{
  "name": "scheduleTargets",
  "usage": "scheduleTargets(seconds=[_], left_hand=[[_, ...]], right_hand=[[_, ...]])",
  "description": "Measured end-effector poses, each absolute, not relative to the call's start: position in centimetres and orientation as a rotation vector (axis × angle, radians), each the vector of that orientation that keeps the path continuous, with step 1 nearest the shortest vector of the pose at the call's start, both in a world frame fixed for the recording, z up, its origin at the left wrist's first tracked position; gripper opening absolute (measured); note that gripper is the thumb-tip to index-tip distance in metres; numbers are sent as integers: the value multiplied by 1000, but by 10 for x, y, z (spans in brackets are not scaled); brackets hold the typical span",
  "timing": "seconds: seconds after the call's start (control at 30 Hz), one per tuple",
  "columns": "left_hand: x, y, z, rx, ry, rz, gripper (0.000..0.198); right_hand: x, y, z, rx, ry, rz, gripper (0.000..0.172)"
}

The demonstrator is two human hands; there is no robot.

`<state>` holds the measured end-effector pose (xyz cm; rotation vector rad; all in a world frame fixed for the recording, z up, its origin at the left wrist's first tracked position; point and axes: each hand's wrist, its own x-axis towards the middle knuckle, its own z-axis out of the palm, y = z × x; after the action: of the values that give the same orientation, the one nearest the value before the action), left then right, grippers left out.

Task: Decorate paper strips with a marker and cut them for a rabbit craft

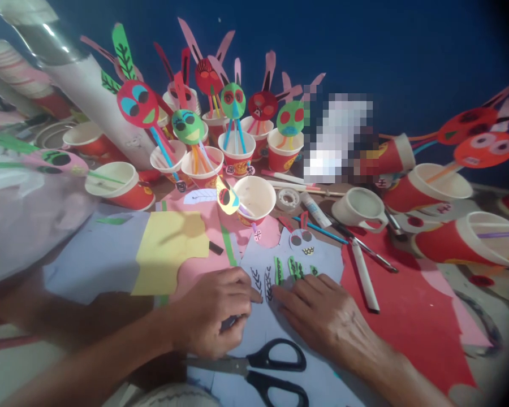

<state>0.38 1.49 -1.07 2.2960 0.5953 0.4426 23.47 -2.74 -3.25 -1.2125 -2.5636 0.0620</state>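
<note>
Over the pale blue paper sheet we see our left hand curled, its fingers pinched beside a black-veined paper leaf, though whether they grip anything we cannot tell. Our right hand lies open, fingers spread flat beside green paper leaves; flat, even pressure like this holds a sheet steady. Black-handled scissors lie below, unheld. Red paper cups carry gold print too small to read.
</note>
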Motion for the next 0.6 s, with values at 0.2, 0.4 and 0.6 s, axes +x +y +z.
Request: scheduleTargets(seconds=[0.2,0.4,0.6], left_hand=[[2,16,-12,2297,577,440,14],[2,17,-13,2296,581,435,14],[2,17,-13,2289,607,484,14]], right_hand=[[233,-30,-35,-1159,-2568,104,20],[228,-32,-34,-1195,-2580,132,21],[230,-32,-34,-1197,-2565,93,19]])
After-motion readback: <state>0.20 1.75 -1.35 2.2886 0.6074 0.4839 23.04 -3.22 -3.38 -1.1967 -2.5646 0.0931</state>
